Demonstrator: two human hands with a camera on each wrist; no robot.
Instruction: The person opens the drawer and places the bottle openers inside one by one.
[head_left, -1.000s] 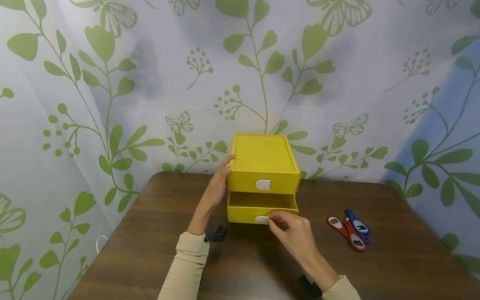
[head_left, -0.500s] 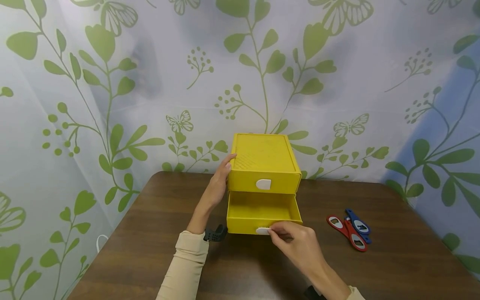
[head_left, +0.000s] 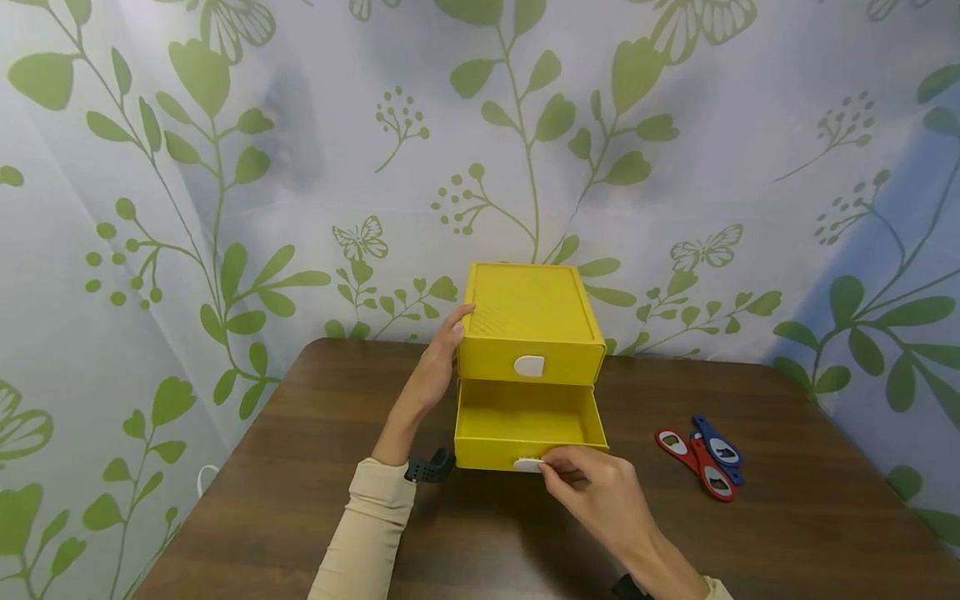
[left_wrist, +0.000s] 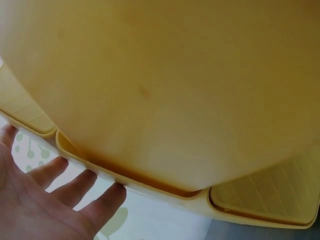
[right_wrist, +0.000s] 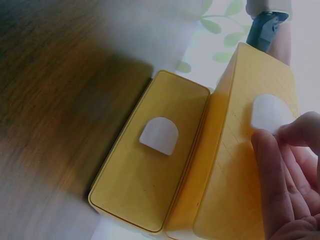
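Observation:
A yellow two-drawer box stands at the back of the brown table. My left hand rests against its left side, fingers extended along the wall; the left wrist view shows several fingertips touching the side's edge. The lower drawer is pulled well out, and nothing lies in the part of it that shows. Between thumb and fingers, my right hand pinches this drawer's white tab handle, seen close up as a white tab in the right wrist view. The upper drawer is closed.
Red bottle openers and a blue bottle opener lie overlapping on the table, right of the box. Behind the table hangs a white curtain with green leaf patterns.
The lower drawer has slid outward toward me, mostly in the first half second, with my right hand pinching its tab. My left hand has stayed against the box.

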